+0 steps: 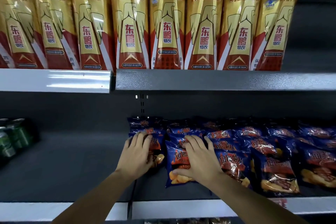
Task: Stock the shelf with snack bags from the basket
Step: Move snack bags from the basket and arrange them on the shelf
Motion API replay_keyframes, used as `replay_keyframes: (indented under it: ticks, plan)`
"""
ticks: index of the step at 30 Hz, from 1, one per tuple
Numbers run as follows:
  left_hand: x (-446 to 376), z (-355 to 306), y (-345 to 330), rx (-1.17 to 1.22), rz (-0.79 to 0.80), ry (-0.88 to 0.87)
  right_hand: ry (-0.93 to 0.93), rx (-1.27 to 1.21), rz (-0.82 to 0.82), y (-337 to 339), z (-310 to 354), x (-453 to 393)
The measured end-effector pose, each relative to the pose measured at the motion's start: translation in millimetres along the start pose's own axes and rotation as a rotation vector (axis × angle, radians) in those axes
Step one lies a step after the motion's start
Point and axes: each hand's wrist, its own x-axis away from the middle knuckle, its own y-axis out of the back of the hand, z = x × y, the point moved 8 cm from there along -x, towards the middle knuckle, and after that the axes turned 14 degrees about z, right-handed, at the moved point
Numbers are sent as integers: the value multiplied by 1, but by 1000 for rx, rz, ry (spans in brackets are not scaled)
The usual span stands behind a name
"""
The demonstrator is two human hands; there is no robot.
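Observation:
Several blue and red snack bags lie in overlapping rows on the dark lower shelf (72,169), from the middle to the right edge. My left hand (136,152) rests flat, fingers spread, on the front bag of the leftmost row (156,145). My right hand (198,158) presses down on the front bag of the neighbouring row (174,162), thumb at the bag's lower edge. Neither hand lifts a bag. The basket is not in view.
The upper shelf (218,80) carries a row of gold and red drink bottles (131,23) close above. Green cans (12,138) stand at the lower shelf's far left. Bare shelf lies between cans and bags. A white shelf lip (54,209) runs along the front.

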Motion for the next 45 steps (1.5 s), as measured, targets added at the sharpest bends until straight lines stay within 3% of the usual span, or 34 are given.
replay_keyframes:
  ticks: [15,28,45]
  plan:
    - [-8,-1,-15,-11,103,35,-29,29,-58,2,-8,4]
    - [-4,-9,3,29,17,27,-50,-42,-4,8,-7,6]
    - [7,-10,9,2,33,32,-46,-37,-29,16,4,8]
